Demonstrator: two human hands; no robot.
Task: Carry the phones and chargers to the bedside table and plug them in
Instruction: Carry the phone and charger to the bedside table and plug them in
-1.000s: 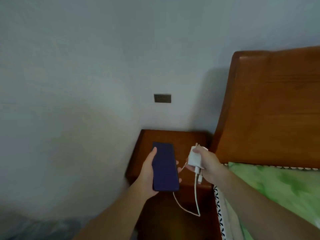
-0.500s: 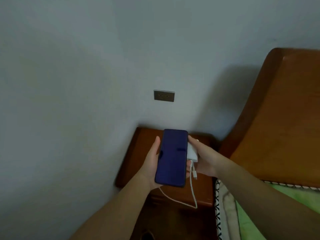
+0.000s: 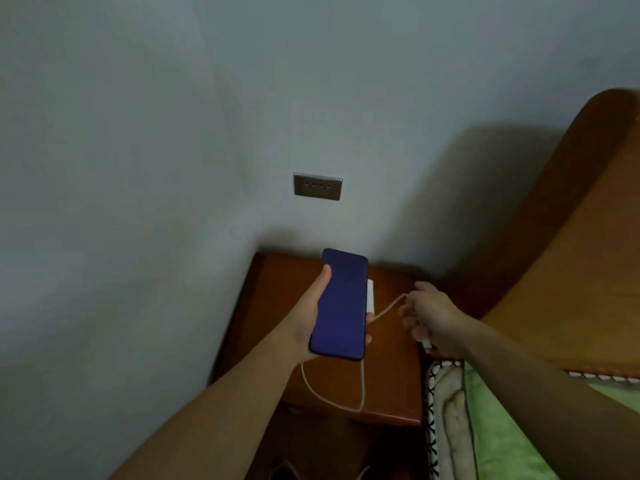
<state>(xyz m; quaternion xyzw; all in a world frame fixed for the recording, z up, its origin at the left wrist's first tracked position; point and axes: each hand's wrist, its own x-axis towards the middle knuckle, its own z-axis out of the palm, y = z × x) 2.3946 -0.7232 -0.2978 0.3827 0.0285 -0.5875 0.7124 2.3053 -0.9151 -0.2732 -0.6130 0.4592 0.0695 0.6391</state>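
My left hand [image 3: 311,317] holds a dark blue phone [image 3: 341,303] flat, screen up, above the wooden bedside table [image 3: 273,306]. A white charger block [image 3: 370,296] peeks out from the phone's right edge, pressed under it by my left fingers. Its white cable [image 3: 332,400] loops down below the phone and another stretch runs right into my right hand [image 3: 429,313]. My right hand grips the cable, with the plug end [image 3: 426,342] sticking out below the fist.
A grey double wall socket [image 3: 318,186] sits on the wall above the table. The wooden headboard [image 3: 571,254] rises at the right. A green bedspread [image 3: 502,427] with a patterned edge lies at the lower right, beside the table.
The charger block passed from my right hand to under the phone in my left. My right hand moved right along the cable. The view came closer to the table.
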